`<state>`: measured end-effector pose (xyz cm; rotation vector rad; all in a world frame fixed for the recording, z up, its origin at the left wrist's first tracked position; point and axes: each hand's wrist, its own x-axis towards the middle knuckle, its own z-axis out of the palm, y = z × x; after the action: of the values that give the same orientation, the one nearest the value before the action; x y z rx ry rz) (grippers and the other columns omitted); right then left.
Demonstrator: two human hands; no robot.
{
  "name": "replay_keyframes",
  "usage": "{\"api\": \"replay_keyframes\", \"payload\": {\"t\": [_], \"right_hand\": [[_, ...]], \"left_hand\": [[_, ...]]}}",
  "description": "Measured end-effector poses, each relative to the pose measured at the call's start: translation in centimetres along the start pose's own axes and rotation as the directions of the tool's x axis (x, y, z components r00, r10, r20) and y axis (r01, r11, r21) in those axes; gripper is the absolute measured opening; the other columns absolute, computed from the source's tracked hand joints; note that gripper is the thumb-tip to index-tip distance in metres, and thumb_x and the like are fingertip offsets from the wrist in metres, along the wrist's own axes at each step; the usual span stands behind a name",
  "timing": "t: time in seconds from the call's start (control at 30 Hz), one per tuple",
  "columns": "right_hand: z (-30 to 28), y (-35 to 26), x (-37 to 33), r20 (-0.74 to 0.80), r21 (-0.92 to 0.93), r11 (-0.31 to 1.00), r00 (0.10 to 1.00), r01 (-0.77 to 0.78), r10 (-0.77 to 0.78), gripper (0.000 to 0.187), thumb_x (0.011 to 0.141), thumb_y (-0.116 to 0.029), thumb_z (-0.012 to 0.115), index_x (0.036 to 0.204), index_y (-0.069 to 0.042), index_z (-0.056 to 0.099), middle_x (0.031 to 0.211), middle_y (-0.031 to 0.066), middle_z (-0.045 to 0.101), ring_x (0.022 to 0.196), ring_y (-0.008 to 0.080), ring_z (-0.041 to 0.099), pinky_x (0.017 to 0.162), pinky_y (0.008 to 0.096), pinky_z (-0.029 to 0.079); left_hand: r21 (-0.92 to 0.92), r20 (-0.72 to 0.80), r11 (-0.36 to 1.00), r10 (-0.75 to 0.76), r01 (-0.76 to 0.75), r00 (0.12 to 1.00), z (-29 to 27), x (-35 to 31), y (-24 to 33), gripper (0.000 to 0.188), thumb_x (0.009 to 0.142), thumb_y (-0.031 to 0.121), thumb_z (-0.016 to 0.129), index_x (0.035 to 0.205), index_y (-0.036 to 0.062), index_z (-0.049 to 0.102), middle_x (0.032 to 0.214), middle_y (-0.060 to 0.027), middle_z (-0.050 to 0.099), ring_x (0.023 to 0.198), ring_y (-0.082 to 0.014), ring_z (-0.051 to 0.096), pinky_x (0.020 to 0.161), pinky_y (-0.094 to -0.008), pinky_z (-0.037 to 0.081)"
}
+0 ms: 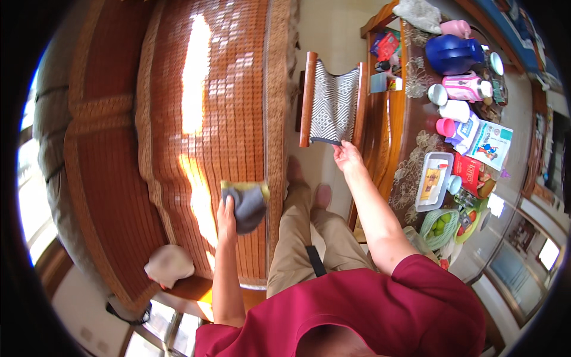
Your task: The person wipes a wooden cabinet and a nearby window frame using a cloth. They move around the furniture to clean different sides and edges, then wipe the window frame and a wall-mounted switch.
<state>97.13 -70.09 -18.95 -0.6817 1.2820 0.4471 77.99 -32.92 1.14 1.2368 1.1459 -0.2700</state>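
My left hand (226, 219) is closed on a dark grey cloth (248, 208) with a yellowish edge, held over the sofa seat on my left. Ahead of me, a folding stool (334, 104) has two reddish wooden rails and a grey-and-white patterned woven seat slung between them. The fingers of my right hand (348, 157) pinch the dark near edge of that seat, close to the right rail. My right arm is stretched out, and the seat fabric sags slightly between the rails.
The sofa (238, 119) on my left has a brown slatted mat, with a pale bundle (171, 265) at its near end. To the right, a wooden table (410, 160) carries a blue jug (455, 55), bottles, a white tray (433, 181) and a green basket (440, 229) of green fruit.
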Motion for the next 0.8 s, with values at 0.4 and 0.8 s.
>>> {"api": "replay_keyframes", "payload": {"t": [0.4,0.8], "right_hand": [[-9.6,5.6,-4.5,0.007,-0.163,0.986,0.999,0.042,-0.042,0.012,0.1,-0.019,0.067,0.105,-0.009,0.061,0.095,0.0047,0.07,0.081,0.0179,0.069,0.061,0.0257,0.05],[-22.6,15.7,-8.5,-0.097,-0.275,0.958,0.994,-0.082,0.058,0.009,0.103,-0.023,0.061,0.098,-0.015,0.063,0.083,-0.0033,0.065,0.07,0.0105,0.058,0.064,0.0311,0.042]], "left_hand": [[0.075,-0.166,0.996,0.05,-0.038,0.985,-12.7,-15.7,-18.9,0.036,0.112,0.034,0.051,0.124,0.0016,0.062,0.111,-0.0054,0.065,0.102,-0.0158,0.06,0.093,-0.0318,0.048],[0.623,-0.381,0.782,0.295,0.008,0.876,-24.0,-28.4,-29.3,0.031,0.11,0.036,0.051,0.113,0.006,0.058,0.092,-0.0233,0.068,0.09,-0.045,0.067,0.079,-0.0504,0.051]]}}
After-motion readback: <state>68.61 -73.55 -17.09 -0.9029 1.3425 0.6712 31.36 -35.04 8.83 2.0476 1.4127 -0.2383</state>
